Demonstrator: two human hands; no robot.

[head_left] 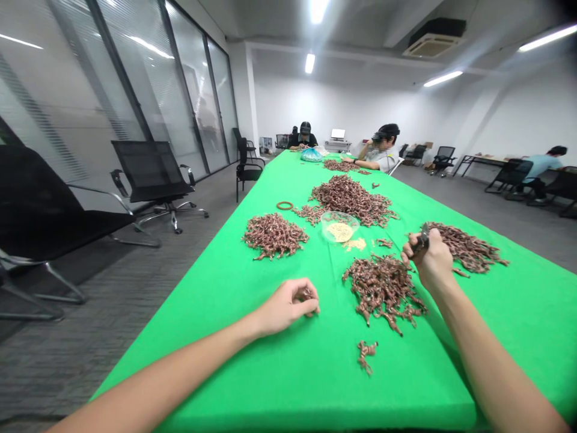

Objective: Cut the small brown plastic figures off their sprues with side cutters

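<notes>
Holding a small dark tool (422,236) in the right hand (430,260), the person works above a green-covered surface (288,385). The right fingers (415,248) wrap tightly around the tool and hide most of it, so its exact type cannot be determined. The left hand (288,308) sits low over the surface, with its left fingers (306,308) curled inward and pinching a small clump of twisted copper-coloured pieces (308,294).

Positions relative to the fingers are as follows. A large pile of the same pieces (383,287) lies between the two hands, just below the right fingers. A second pile (466,248) lies just to the right of the right fingers. A small loose cluster (366,355) rests nearer the person, below the large pile. Well ahead of the left fingers are a further pile (273,236) and, beyond it, the largest pile (349,201). A clear bowl of pale granules (339,228) stands between these piles, ahead of the gap between the hands, with a small spill of pale granules (355,244) just beside it. Two co-workers (303,135) (383,144) sit at the far end of the surface, well apart from the fingers.
</notes>
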